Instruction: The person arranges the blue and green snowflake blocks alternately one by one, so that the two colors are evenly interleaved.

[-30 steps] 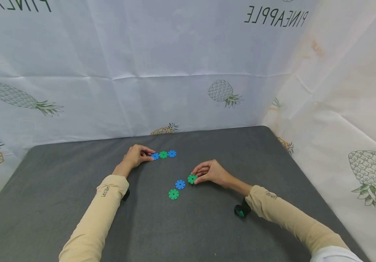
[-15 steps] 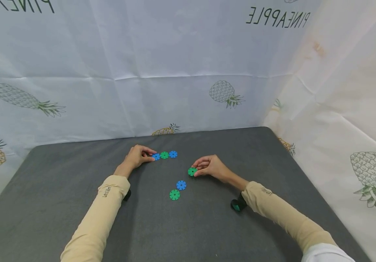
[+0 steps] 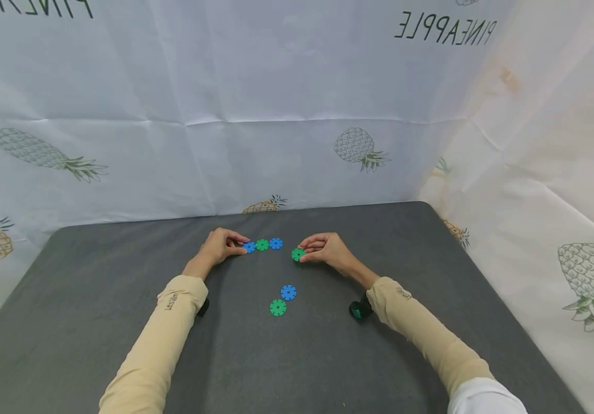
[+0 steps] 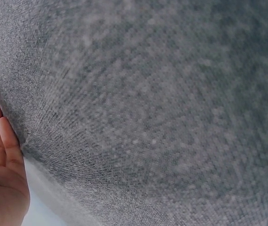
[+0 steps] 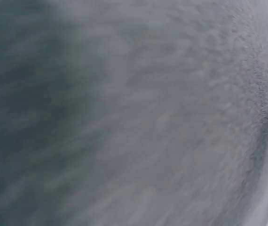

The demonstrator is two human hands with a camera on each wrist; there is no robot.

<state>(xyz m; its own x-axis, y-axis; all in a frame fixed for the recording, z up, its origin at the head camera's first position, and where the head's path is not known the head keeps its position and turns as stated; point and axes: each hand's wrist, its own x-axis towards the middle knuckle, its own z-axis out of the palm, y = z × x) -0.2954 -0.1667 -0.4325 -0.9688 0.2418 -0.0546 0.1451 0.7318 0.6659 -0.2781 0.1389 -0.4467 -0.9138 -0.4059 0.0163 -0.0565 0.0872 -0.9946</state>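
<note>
Toward the back of the table, a blue notched disc (image 3: 249,247), a green disc (image 3: 262,245) and another blue disc (image 3: 276,244) form a row, edge to edge. My left hand (image 3: 218,246) pinches the blue disc at the row's left end between thumb and fingers. To the right of the row, my right hand (image 3: 332,253) pinches a separate green notched disc (image 3: 298,255), with a small gap to the row. The left wrist view catches only part of the left hand (image 4: 2,165); its fingertips and disc are out of that view.
Nearer the front lie a loose blue disc (image 3: 288,292) and a loose green disc (image 3: 278,307), almost touching. Dark grey cloth covers the table (image 3: 255,368). Behind it hangs a white curtain (image 3: 214,161) printed with pineapples, with another at the right side.
My right hand has carried its green disc away from the loose blue disc, backward and slightly left, up near the row's right end. My left hand stays at the row.
</note>
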